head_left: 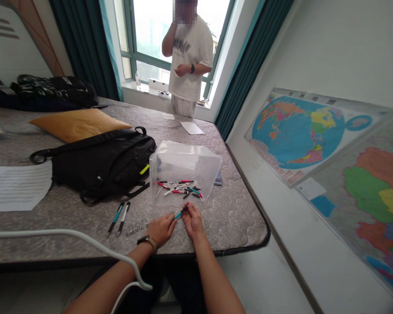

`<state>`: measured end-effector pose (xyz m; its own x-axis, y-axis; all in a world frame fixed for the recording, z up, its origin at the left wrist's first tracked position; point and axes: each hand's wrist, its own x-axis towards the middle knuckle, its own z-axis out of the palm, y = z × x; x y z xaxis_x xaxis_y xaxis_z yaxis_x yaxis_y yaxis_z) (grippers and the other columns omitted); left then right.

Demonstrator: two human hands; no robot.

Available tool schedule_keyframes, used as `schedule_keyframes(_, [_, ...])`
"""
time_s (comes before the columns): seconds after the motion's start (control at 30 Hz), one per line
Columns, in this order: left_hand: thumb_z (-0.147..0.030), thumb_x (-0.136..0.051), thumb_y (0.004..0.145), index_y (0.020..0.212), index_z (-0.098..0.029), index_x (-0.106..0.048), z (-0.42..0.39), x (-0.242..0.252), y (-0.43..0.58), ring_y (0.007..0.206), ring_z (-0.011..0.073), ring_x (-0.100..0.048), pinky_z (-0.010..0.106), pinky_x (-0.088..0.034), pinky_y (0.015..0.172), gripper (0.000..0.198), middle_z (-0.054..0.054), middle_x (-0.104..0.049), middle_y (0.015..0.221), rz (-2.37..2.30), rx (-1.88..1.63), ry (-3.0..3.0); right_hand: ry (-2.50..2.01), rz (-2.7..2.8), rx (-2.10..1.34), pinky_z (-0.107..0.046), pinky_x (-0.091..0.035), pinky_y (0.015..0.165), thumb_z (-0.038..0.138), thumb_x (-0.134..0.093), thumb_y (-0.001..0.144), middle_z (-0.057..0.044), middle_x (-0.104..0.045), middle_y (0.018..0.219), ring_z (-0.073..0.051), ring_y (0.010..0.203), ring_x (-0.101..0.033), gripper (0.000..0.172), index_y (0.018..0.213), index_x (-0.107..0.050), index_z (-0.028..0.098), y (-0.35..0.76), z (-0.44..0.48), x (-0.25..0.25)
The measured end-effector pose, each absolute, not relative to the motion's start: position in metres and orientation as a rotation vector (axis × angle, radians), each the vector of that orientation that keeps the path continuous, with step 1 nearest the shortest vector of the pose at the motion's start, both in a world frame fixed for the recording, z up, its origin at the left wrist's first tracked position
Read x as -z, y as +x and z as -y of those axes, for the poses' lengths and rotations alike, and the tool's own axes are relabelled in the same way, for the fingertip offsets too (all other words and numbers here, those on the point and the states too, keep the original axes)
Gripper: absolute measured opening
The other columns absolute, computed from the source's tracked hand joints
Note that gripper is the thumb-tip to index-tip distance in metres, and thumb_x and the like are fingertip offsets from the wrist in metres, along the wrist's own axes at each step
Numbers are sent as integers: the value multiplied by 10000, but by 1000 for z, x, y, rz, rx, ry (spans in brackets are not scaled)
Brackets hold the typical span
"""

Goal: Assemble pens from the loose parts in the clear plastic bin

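Note:
My left hand (163, 227), with a watch on its wrist, is closed on the near end of a teal and black pen (179, 214). The pen's black end is pinched between the fingers of my right hand (193, 220). Both hands are just in front of a clear plastic box (209, 172) that lies with its opening toward me. Inside it are several pen parts (180, 188) in red, black, white and teal. To the left of my hands, a teal and black pen (116, 218) and a white and black pen (124, 218) lie side by side on the mattress.
A black backpack (108, 161) lies left of the box on the grey mattress (236, 218), by an orange cushion (81, 124) and printed paper (16, 187). A white cable (68, 233) crosses the front left. Another person (191, 61) stands beyond the far edge.

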<state>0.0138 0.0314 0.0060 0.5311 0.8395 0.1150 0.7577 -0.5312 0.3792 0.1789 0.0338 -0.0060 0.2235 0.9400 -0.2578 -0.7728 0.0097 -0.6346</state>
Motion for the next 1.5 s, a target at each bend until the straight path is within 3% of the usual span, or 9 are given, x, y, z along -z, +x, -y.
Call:
schedule_keyframes(0.5, [-451, -244, 990, 958, -233, -602, -30, -10, 13, 774, 191, -635, 288, -388, 633, 420, 66, -672, 916, -1330, -417, 2474, -803, 321, -1334, -233, -503, 699, 275, -815, 715, 21, -664, 766, -111, 714, -615, 218, 797, -631, 193, 177, -34, 2])
schedule_keyframes(0.73, [-444, -225, 996, 948, -229, -585, -30, -12, 13, 786, 190, -638, 287, -389, 641, 422, 62, -669, 916, -1348, -387, 2473, -807, 299, -1388, -261, -522, 742, 297, -787, 742, -42, -707, 913, -149, 833, -650, 279, 974, -687, 179, 178, -32, 1])
schedule_keyframes(1.5, [-443, -215, 999, 959, -231, -594, -30, -11, 12, 776, 198, -639, 296, -390, 642, 436, 66, -664, 925, -1325, -400, 2474, -846, 321, -1290, -251, -524, 724, 284, -840, 682, -4, -683, 838, -131, 782, -638, 252, 812, -646, 188, 175, -32, 1])
